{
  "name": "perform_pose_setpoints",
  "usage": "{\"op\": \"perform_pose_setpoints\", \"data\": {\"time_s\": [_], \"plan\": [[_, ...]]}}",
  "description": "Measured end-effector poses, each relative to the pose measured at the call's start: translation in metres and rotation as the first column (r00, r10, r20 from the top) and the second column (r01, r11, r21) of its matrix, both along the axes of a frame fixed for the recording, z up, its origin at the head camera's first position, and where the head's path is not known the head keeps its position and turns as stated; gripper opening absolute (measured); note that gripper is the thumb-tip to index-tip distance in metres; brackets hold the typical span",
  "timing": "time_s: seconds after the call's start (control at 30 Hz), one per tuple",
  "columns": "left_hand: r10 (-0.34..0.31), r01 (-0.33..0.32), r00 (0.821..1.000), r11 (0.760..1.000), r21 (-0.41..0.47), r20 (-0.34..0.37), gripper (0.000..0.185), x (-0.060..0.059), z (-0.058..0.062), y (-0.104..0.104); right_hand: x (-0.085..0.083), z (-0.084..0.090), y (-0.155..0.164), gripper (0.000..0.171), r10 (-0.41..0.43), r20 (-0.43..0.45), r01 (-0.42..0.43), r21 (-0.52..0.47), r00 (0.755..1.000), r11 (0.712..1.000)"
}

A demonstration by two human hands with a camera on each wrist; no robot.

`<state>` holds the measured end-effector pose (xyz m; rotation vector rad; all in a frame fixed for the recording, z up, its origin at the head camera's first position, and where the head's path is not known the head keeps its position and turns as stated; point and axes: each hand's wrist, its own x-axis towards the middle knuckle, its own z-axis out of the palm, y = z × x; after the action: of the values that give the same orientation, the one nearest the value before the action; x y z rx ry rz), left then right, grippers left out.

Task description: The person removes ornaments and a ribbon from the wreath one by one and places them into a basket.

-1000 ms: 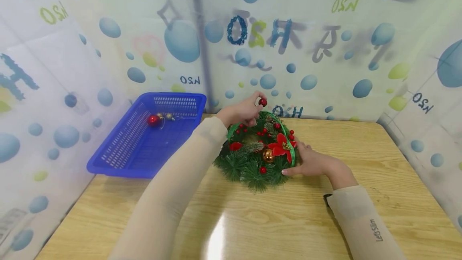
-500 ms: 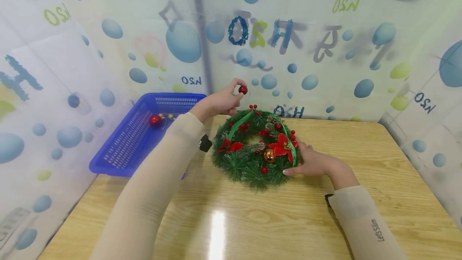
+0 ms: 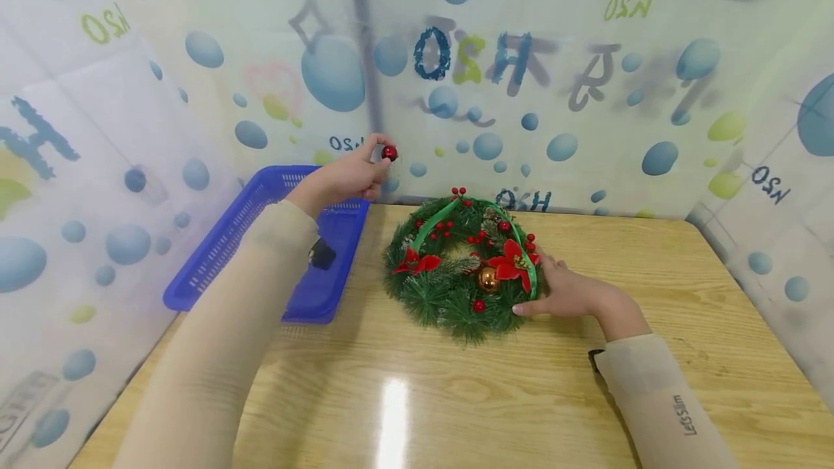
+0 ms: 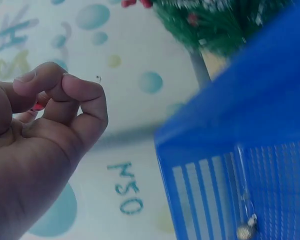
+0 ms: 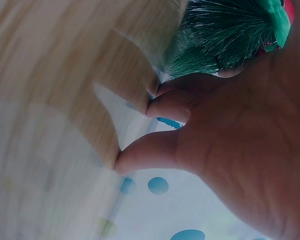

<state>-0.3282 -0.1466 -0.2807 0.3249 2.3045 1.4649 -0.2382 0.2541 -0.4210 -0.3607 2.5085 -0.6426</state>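
Observation:
My left hand (image 3: 345, 178) pinches a shiny red bauble (image 3: 389, 153) between thumb and finger, up over the far right corner of the blue plastic basket (image 3: 355, 244). In the left wrist view only a sliver of the red bauble (image 4: 37, 106) shows behind the curled fingers. On the table lies a green Christmas wreath (image 3: 426, 302) with red poinsettias, red berries, a green ribbon and a copper bauble (image 3: 488, 279). My right hand (image 3: 567, 294) rests at its right edge, thumb spread. In the right wrist view, the fingertips (image 5: 124, 162) touch the tabletop beside the green needles (image 5: 225, 35).
The basket stands at the table's left, and a small gold bauble (image 4: 246, 231) lies inside it. Patterned curtain walls (image 3: 586, 93) close off the back and both sides of the wooden table (image 3: 489, 404). A black wrist camera (image 3: 322, 254) sits under the left sleeve.
My left hand has moved left from above the wreath to the basket's corner, still pinching the red bauble. The wreath and my right hand have stayed in place.

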Motion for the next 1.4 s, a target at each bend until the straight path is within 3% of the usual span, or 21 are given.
{"op": "perform_pose_setpoints", "data": {"time_s": [0.4,0.7,0.93,1.17,1.4], "plan": [[0.06,-0.062,0.998,0.996,-0.065,-0.032,0.03,0.0,-0.009,-0.052,0.0,0.001,0.003,0.144,0.001,0.001,-0.001,-0.001,1.0,1.0],[0.116,-0.115,0.993,0.987,-0.11,0.0,0.037,0.007,-0.009,-0.08,-0.002,-0.002,0.005,0.144,-0.002,0.008,0.002,-0.008,1.0,1.0],[0.129,-0.129,0.992,0.98,-0.149,-0.01,0.039,0.004,-0.027,-0.101,-0.002,-0.001,0.004,0.143,0.0,0.023,0.001,-0.008,1.0,1.0],[0.162,-0.155,0.986,0.98,-0.125,0.045,0.036,0.007,-0.045,-0.123,-0.002,-0.001,0.002,0.144,0.002,0.011,-0.002,-0.008,1.0,1.0],[0.146,-0.128,0.984,0.977,-0.171,0.1,0.048,0.008,-0.06,-0.138,-0.001,-0.001,0.001,0.144,0.0,0.028,0.0,-0.005,1.0,1.0]]}}
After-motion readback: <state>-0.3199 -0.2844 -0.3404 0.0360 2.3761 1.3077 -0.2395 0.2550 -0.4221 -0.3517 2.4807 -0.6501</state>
